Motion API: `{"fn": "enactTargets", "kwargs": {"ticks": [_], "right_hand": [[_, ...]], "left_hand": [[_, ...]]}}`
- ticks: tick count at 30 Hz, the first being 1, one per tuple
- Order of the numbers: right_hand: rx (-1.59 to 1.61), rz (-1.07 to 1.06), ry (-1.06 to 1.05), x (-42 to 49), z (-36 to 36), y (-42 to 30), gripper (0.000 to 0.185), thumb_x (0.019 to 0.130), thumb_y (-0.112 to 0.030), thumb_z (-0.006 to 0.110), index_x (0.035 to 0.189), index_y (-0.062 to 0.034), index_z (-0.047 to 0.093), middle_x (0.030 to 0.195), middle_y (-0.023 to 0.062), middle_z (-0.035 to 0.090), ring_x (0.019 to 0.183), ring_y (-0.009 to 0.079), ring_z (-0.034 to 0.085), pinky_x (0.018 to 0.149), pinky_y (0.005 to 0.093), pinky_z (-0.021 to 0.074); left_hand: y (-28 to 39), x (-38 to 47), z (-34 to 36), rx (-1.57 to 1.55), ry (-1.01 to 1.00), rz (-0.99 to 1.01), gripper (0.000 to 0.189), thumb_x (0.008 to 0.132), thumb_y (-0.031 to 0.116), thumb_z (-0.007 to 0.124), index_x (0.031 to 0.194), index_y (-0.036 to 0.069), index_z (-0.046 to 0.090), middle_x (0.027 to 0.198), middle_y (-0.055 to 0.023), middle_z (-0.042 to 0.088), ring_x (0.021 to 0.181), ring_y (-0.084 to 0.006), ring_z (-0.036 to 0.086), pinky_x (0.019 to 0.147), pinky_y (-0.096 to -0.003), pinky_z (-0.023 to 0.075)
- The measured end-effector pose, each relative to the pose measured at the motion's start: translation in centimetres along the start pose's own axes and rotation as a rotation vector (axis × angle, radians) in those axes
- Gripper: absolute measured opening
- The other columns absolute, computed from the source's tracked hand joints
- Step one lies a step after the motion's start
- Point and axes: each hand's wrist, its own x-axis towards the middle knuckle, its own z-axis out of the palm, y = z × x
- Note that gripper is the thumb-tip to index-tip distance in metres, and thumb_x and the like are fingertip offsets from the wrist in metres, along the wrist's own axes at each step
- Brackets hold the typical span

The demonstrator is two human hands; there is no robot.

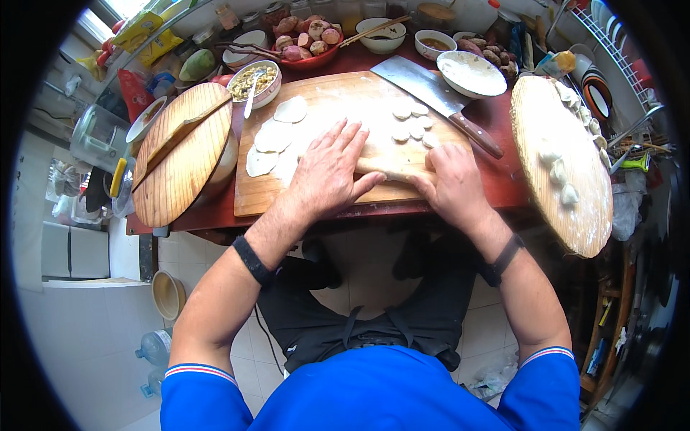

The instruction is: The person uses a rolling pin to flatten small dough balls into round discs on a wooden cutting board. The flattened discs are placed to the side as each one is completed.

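My left hand (pixel 331 164) lies flat, fingers stretched forward, over the left part of a wooden rolling pin (pixel 396 171). Curled around the pin's right end is my right hand (pixel 453 180). The pin rests near the front edge of a floured wooden board (pixel 329 89); whether dough lies beneath it is hidden. Left of my left hand, several thin round dough wrappers (pixel 273 137) partly overlap. Small flattened dough pieces (pixel 415 126) sit beyond my right hand. A cleaver (pixel 423 89) lies across the board's back right corner, its wooden handle pointing towards me.
A bowl of filling with a spoon (pixel 257 86) touches the board's back left. A wooden lid (pixel 183 156) covers a pot at left. Dumplings (pixel 558 172) stand on a round wooden board (pixel 571 215) at right. A flour bowl (pixel 471 73) and sweet potatoes (pixel 307 40) line the back.
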Motion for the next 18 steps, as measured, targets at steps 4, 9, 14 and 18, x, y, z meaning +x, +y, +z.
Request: {"fn": "enactTargets", "kwargs": {"ticks": [4, 9, 14, 18], "right_hand": [[-0.044, -0.017, 0.032, 0.2, 0.0, 0.2, 0.049, 0.098, -0.050, 0.083, 0.104, -0.0050, 0.065, 0.099, 0.0178, 0.066, 0.101, 0.0411, 0.066, 0.094, 0.0531, 0.0533], [-0.021, 0.028, -0.065, -0.5, 0.1, 0.3, 0.052, 0.101, -0.054, 0.079, 0.104, -0.0044, 0.063, 0.105, 0.0202, 0.065, 0.104, 0.0425, 0.064, 0.092, 0.0547, 0.0524], [-0.067, 0.072, 0.013, 1.5, 0.8, 1.2, 0.049, 0.100, -0.050, 0.081, 0.103, -0.0051, 0.062, 0.103, 0.0190, 0.063, 0.102, 0.0422, 0.062, 0.092, 0.0547, 0.0521], [-0.078, -0.011, -0.001, -0.8, 0.0, -0.2, 0.050, 0.099, -0.049, 0.083, 0.104, -0.0037, 0.062, 0.104, 0.0200, 0.063, 0.102, 0.0417, 0.062, 0.094, 0.0545, 0.0513]], "left_hand": [[0.2, -0.3, -0.4, -0.044, 0.024, 0.013, 0.091, 0.109, 0.064, 0.066, 0.169, -0.002, 0.050, 0.176, -0.0256, 0.049, 0.169, -0.0437, 0.038, 0.136, -0.0557, 0.0349], [0.2, -0.6, -0.6, -0.052, -0.061, 0.005, 0.094, 0.109, 0.065, 0.065, 0.170, -0.003, 0.047, 0.178, -0.0244, 0.047, 0.171, -0.0434, 0.034, 0.139, -0.0548, 0.0307], [-0.8, 3.0, 0.2, 0.034, -0.041, -0.015, 0.092, 0.113, 0.068, 0.056, 0.169, -0.005, 0.047, 0.176, -0.0262, 0.049, 0.171, -0.0441, 0.035, 0.139, -0.0536, 0.0291], [0.0, 0.1, -0.3, 0.001, -0.054, 0.029, 0.093, 0.110, 0.066, 0.061, 0.170, -0.005, 0.047, 0.177, -0.0273, 0.047, 0.170, -0.0460, 0.035, 0.139, -0.0542, 0.0302]]}}
